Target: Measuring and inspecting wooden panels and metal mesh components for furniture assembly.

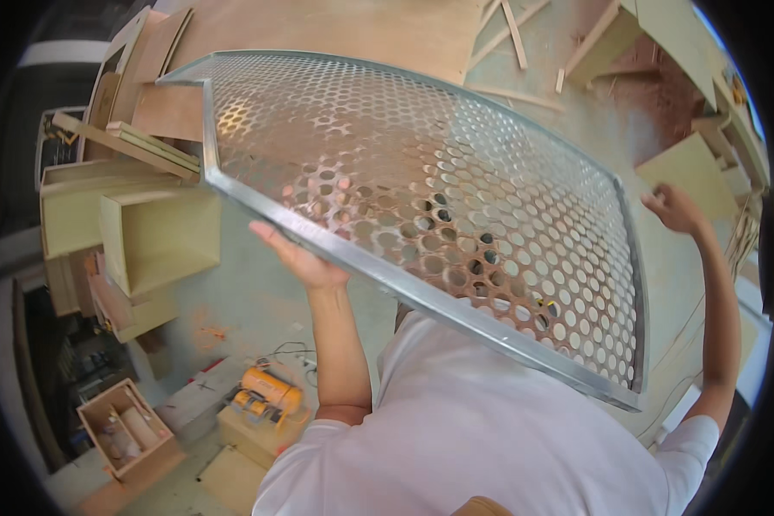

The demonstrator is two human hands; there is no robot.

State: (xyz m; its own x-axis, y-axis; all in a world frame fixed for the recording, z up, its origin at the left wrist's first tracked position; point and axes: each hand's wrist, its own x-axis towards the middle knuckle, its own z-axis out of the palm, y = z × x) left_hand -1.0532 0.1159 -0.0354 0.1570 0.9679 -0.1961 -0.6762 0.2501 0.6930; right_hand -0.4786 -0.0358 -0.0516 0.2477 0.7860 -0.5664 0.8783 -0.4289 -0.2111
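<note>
A large perforated metal panel (525, 258), with round holes and a plain silvery rim, hangs tilted in the air in front of my chest. My left hand (305, 258) supports it from below at the rim on the left part of the near side. Some of its fingers are hidden behind the sheet, with pinkish patches showing through the holes. Off the panel's right end, my right hand (675, 209) is raised and apart from it. Its fingers are loosely bent with a gap between them, and I see nothing in them.
Open wooden boxes (159, 241) are stacked at left beside wood strips (138, 148). A yellow-orange machine, apparently a compressor (271, 391), stands at lower left near a wooden crate (127, 430). Loose slats (514, 34) lie on the floor beyond; wooden cabinet pieces (684, 43) stand far right.
</note>
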